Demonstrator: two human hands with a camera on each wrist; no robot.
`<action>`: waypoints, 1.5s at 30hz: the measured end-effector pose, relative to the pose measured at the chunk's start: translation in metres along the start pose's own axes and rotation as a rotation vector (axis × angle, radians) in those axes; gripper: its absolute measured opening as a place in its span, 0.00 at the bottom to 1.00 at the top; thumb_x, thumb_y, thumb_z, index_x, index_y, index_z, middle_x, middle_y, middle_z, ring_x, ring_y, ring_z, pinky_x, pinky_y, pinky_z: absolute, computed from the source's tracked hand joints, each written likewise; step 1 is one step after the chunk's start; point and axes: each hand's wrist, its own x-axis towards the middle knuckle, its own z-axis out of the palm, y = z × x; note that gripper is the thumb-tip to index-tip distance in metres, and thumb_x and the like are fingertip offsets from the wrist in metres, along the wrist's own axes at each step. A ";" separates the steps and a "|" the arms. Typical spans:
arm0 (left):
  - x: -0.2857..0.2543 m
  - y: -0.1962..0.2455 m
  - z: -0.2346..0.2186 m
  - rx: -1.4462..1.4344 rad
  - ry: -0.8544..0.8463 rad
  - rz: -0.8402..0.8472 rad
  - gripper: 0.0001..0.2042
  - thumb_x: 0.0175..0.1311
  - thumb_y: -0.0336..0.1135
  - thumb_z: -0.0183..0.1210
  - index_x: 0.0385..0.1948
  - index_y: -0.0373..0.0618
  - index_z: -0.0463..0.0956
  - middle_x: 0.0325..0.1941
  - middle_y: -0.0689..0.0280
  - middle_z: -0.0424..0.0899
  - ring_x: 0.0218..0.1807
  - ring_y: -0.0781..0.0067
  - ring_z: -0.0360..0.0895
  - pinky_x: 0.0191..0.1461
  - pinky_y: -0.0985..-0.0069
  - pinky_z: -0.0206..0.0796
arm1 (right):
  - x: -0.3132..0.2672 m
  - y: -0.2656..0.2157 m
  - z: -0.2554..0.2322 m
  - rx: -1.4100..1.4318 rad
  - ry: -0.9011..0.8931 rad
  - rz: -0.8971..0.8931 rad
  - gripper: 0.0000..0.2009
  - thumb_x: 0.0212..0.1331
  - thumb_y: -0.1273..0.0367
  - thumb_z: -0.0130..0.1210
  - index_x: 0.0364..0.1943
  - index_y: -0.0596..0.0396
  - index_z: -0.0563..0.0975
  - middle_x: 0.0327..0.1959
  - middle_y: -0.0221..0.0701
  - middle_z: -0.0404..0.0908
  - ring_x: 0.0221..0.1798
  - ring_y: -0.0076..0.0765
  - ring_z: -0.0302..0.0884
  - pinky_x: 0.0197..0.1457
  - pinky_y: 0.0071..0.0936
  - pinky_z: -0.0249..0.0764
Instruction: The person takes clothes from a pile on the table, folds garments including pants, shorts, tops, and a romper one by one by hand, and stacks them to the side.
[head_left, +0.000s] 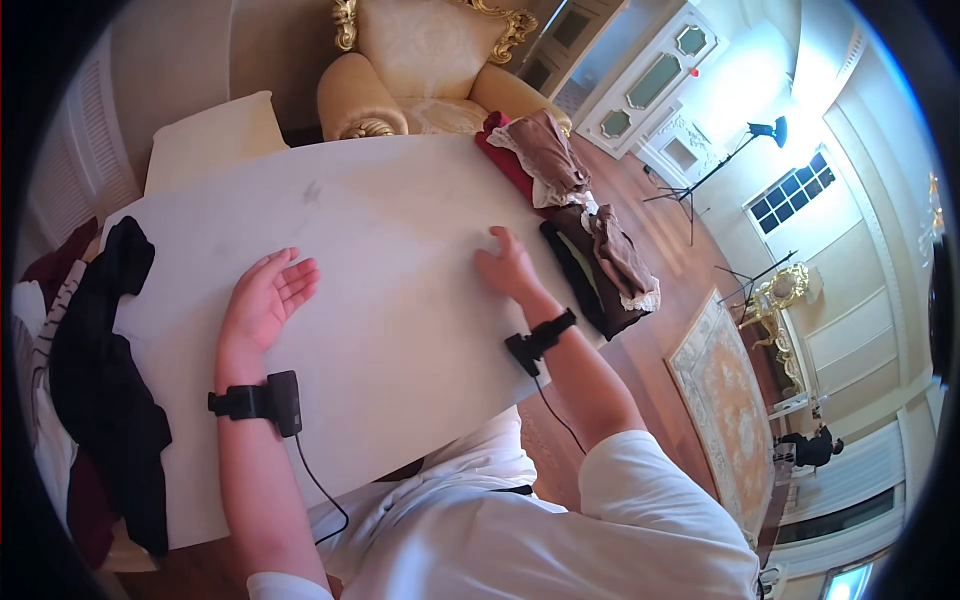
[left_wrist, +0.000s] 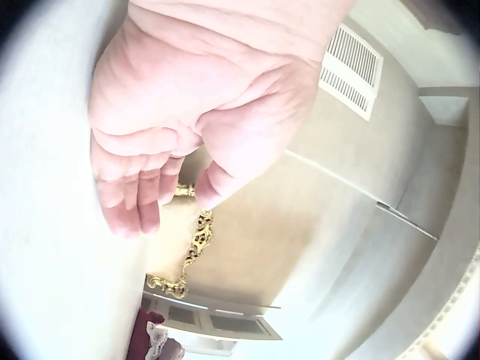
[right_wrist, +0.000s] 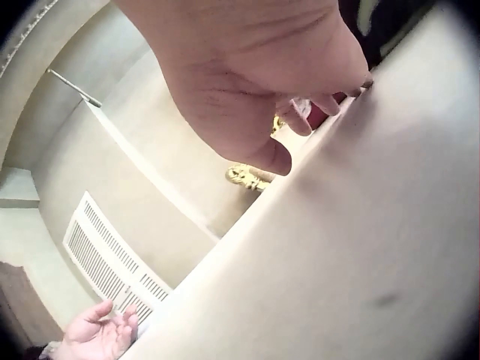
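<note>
Both hands are over a white table [head_left: 400, 350] and hold nothing. On the left side, the left hand [head_left: 268, 298] has its palm turned inward, its fingers loosely bent. The left wrist view shows that palm [left_wrist: 202, 90] close up, fingers near the white surface. My right hand [head_left: 508, 265] is toward the table's right side, thumb and fingers relaxed. Nearest to it are folded dark clothes [head_left: 590, 265] along the right edge. In the right wrist view the right hand [right_wrist: 255, 90] stays close over the tabletop, partly hiding its own fingers.
Piled clothes, with a black garment [head_left: 105, 380] on top, lie along the left edge. Behind the folded dark clothes is a red and brown folded stack [head_left: 535, 160]. A gilded armchair [head_left: 420, 70] stands beyond the table, and a cream chair [head_left: 215, 140] at the far left.
</note>
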 end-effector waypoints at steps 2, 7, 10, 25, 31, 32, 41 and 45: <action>0.001 0.000 -0.001 -0.020 -0.010 -0.003 0.14 0.75 0.42 0.59 0.51 0.42 0.75 0.52 0.54 0.85 0.55 0.61 0.84 0.62 0.66 0.76 | -0.007 0.013 -0.021 -0.114 0.000 0.061 0.31 0.56 0.61 0.62 0.64 0.58 0.70 0.65 0.54 0.72 0.70 0.60 0.67 0.74 0.46 0.65; 0.005 -0.004 -0.003 -0.024 -0.013 0.005 0.14 0.74 0.41 0.58 0.52 0.41 0.75 0.51 0.55 0.85 0.54 0.63 0.84 0.61 0.66 0.77 | -0.005 0.069 -0.060 -0.295 -0.075 0.014 0.32 0.57 0.65 0.58 0.67 0.59 0.67 0.67 0.59 0.69 0.73 0.65 0.63 0.75 0.47 0.63; 0.003 -0.003 0.001 -0.021 0.018 0.009 0.15 0.74 0.40 0.58 0.52 0.40 0.75 0.50 0.55 0.85 0.53 0.63 0.84 0.61 0.66 0.77 | -0.010 0.089 -0.068 -0.317 -0.034 -0.164 0.31 0.56 0.69 0.55 0.68 0.61 0.66 0.69 0.63 0.66 0.75 0.69 0.59 0.76 0.47 0.62; 0.002 -0.002 0.003 -0.004 0.051 0.004 0.14 0.72 0.40 0.61 0.51 0.42 0.75 0.49 0.55 0.86 0.52 0.63 0.85 0.62 0.67 0.76 | 0.026 0.023 -0.123 -0.687 0.274 -0.361 0.26 0.55 0.69 0.62 0.61 0.53 0.73 0.62 0.45 0.76 0.67 0.63 0.68 0.70 0.50 0.66; 0.003 -0.001 0.001 0.023 0.025 -0.007 0.15 0.73 0.41 0.60 0.52 0.41 0.75 0.51 0.55 0.86 0.54 0.62 0.84 0.63 0.67 0.76 | 0.053 0.022 -0.140 -0.955 -0.094 0.112 0.50 0.47 0.45 0.71 0.74 0.50 0.62 0.70 0.51 0.69 0.75 0.64 0.60 0.75 0.55 0.62; 0.004 -0.002 -0.002 0.024 0.018 -0.011 0.15 0.74 0.41 0.59 0.52 0.41 0.75 0.51 0.55 0.85 0.54 0.62 0.84 0.63 0.67 0.76 | 0.053 0.023 -0.138 -0.948 -0.177 0.135 0.53 0.45 0.43 0.71 0.75 0.50 0.60 0.71 0.52 0.67 0.76 0.65 0.59 0.75 0.57 0.62; 0.000 0.002 0.002 0.055 0.017 -0.026 0.14 0.75 0.41 0.57 0.53 0.43 0.75 0.53 0.54 0.85 0.55 0.63 0.84 0.63 0.68 0.76 | 0.036 0.040 -0.112 -0.961 -0.051 0.160 0.47 0.50 0.52 0.69 0.75 0.51 0.60 0.71 0.51 0.67 0.76 0.68 0.57 0.75 0.57 0.62; 0.000 0.002 0.001 0.049 0.007 -0.031 0.14 0.75 0.41 0.57 0.54 0.43 0.76 0.53 0.55 0.85 0.55 0.63 0.84 0.62 0.68 0.76 | 0.041 0.042 -0.115 -0.896 -0.083 0.167 0.47 0.51 0.55 0.68 0.76 0.51 0.59 0.73 0.52 0.65 0.77 0.68 0.56 0.78 0.56 0.57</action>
